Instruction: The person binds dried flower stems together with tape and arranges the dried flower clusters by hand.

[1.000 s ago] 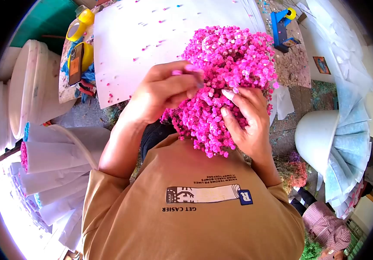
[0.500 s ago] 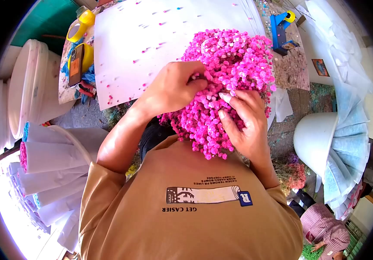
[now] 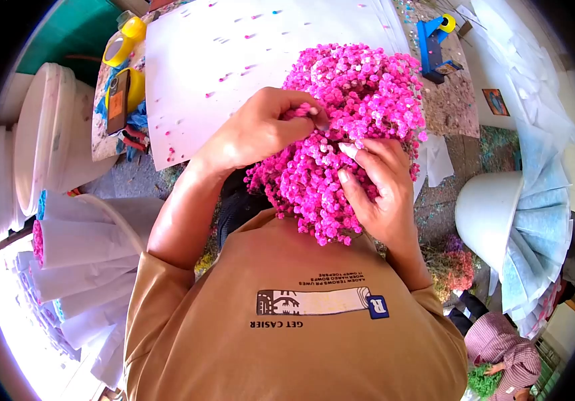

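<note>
A bright pink bunch of dyed baby's breath (image 3: 361, 93) is in front of my chest, over the near edge of the white paper sheet (image 3: 194, 73). My left hand (image 3: 264, 127) is closed in a pinch at the left of the bunch, with a few pink blooms showing between thumb and forefinger. The fingertips partly sink among the flowers. On the right side, my right hand (image 3: 384, 190) grips the bunch with curled fingers, thumb and forefinger resting on the blooms. Stems are hidden beneath the flower heads.
Yellow tape rolls (image 3: 118, 50) and a phone (image 3: 118, 100) lie at the table's left; a blue tape dispenser (image 3: 431, 50) stands right. Paper-wrapped bundles (image 3: 80, 240) flank me left, a white bucket (image 3: 485, 207) right. Another person (image 3: 501, 351) handles green material at lower right.
My left hand has shifted slightly up, its fingers now pinching a few blooms in clearer view. The right hand stays in place. The other person's green material shows more.
</note>
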The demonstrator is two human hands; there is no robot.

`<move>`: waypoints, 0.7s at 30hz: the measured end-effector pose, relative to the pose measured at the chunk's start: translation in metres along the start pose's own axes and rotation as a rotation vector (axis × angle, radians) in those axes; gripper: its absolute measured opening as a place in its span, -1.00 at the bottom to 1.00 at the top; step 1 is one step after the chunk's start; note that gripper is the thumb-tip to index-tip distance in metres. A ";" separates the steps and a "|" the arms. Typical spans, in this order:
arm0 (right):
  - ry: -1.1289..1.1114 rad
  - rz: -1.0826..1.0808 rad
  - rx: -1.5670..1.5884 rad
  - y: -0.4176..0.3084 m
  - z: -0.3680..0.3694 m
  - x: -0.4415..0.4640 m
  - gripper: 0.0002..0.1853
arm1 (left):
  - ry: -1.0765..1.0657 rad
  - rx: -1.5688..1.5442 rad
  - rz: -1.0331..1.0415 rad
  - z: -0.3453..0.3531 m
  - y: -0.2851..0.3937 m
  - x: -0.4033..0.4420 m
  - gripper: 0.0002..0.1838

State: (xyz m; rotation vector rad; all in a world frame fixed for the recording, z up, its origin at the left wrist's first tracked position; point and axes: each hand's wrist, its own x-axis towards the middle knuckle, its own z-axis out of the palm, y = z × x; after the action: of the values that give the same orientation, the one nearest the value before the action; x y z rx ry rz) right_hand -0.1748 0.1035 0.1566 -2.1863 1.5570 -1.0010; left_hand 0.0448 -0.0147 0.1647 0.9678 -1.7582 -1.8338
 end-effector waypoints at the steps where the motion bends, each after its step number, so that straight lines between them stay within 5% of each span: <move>1: 0.003 0.000 0.000 -0.001 0.000 0.000 -0.66 | 0.043 0.189 0.042 0.003 0.001 0.003 -0.80; 9: 0.003 -0.008 0.002 0.000 0.001 0.000 -0.66 | 0.136 0.630 0.290 0.013 -0.008 0.009 -0.85; 12: 0.008 -0.005 0.007 0.001 0.001 0.000 -0.66 | 0.182 0.338 0.224 0.004 -0.014 0.002 -0.87; 14: 0.012 0.002 0.015 0.001 0.000 0.000 -0.66 | 0.014 -0.400 0.012 -0.008 -0.008 -0.008 -0.87; 15: 0.012 0.003 0.016 0.001 0.001 0.000 -0.66 | -0.019 -0.476 0.000 -0.007 -0.004 -0.010 -0.86; 21: 0.007 -0.011 0.006 0.000 0.002 0.003 -0.67 | -0.015 0.056 0.031 0.002 0.009 -0.009 -0.83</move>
State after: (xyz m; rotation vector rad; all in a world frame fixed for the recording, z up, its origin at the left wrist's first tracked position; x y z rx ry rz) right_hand -0.1728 0.1008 0.1562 -2.1922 1.5442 -1.0169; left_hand 0.0481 -0.0075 0.1751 0.9448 -1.8325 -1.7855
